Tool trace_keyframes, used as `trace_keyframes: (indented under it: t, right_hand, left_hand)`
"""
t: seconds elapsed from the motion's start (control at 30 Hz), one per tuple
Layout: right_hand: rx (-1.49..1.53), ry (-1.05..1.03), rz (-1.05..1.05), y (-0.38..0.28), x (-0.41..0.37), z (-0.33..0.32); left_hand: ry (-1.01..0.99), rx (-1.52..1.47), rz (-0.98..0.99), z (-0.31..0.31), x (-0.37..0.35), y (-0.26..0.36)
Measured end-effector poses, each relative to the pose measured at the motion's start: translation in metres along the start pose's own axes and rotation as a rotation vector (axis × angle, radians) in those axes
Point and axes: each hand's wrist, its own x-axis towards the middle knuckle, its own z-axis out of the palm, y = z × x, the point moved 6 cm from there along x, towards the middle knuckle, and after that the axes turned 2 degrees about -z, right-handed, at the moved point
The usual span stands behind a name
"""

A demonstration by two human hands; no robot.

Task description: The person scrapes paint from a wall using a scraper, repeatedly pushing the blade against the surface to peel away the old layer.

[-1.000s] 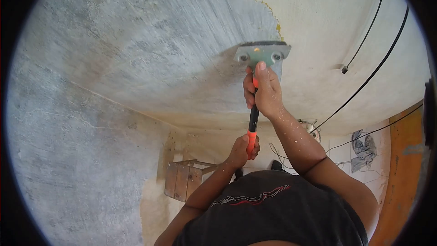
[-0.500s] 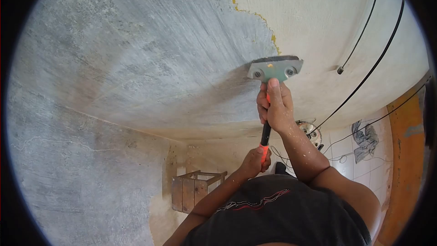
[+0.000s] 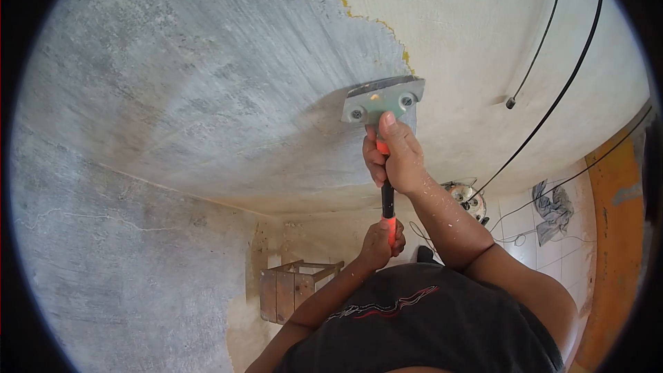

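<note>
A wall scraper (image 3: 384, 103) with a wide metal blade head and a black-and-orange handle is held in both hands. Its blade lies at the wall (image 3: 228, 90), close to the ragged border between bare grey plaster and cream paint (image 3: 469, 34). My right hand (image 3: 398, 155) wraps the handle just below the head, thumb pressed up against it. Lower down, my left hand (image 3: 379, 243) is closed round the orange end of the handle. Pale flecks dot my right hand and forearm. A yellowish rim runs along the paint's edge.
Two black cables hang down the cream wall; the shorter ends in a small black connector (image 3: 510, 103). On the tiled floor stand a round object with cords (image 3: 467, 200) and a crumpled grey cloth (image 3: 554, 211). A wooden stool (image 3: 286, 290) is at lower left, an orange panel (image 3: 608, 235) at right.
The scraper head has shifted left and slightly toward the top of the view, with both hands moving left along with it. Both hands keep their hold on the handle.
</note>
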Motion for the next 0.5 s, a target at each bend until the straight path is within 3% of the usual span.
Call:
trace_keyframes:
  t: [0.5]
  right_hand:
    - [0.061,-0.062,-0.001,-0.020,0.002,0.006]
  left_hand:
    - [0.053,0.099,0.096,0.016,-0.005,0.018]
